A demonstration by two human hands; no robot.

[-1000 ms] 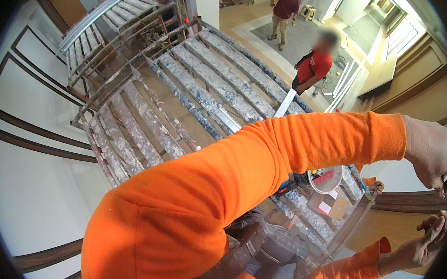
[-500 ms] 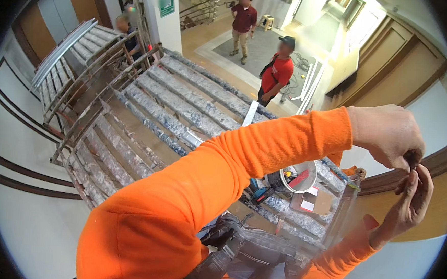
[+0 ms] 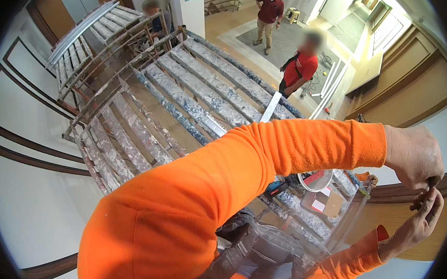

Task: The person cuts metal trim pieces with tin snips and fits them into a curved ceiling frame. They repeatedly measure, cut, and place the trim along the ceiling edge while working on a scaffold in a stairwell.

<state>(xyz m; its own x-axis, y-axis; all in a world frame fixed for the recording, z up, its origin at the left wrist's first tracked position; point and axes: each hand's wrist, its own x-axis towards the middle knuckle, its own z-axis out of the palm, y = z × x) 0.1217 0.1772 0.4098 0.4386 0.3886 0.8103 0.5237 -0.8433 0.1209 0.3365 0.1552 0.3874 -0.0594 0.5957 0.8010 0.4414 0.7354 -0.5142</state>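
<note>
My left hand (image 3: 415,157) reaches across to the far right on an orange-sleeved arm, its fingers curled into a pinch. Just below it, my right hand (image 3: 419,220) is raised with thumb and fingertips pressed together. The fingertips of both hands meet close to the wall on the right. Whatever is between them is too small and too hidden to make out. Below the hands, on the scaffold planks (image 3: 206,90), a white bucket (image 3: 325,180) holds a red-handled tool, partly behind my left sleeve. Next to it lie a blue and black cordless drill (image 3: 276,187) and an opened cardboard box (image 3: 332,203).
Metal channel pieces (image 3: 270,106) lie on the paint-spattered planks, which have gaps between them. An orange-gloved hand (image 3: 368,179) of another person is at the platform's right end. People in red (image 3: 300,67) and maroon (image 3: 268,14) stand on the floor below, near white strips and cables.
The view has shifted, so the scaffold sits further right and lower. My hands have stayed joined at the fingertips. The person in red has turned slightly.
</note>
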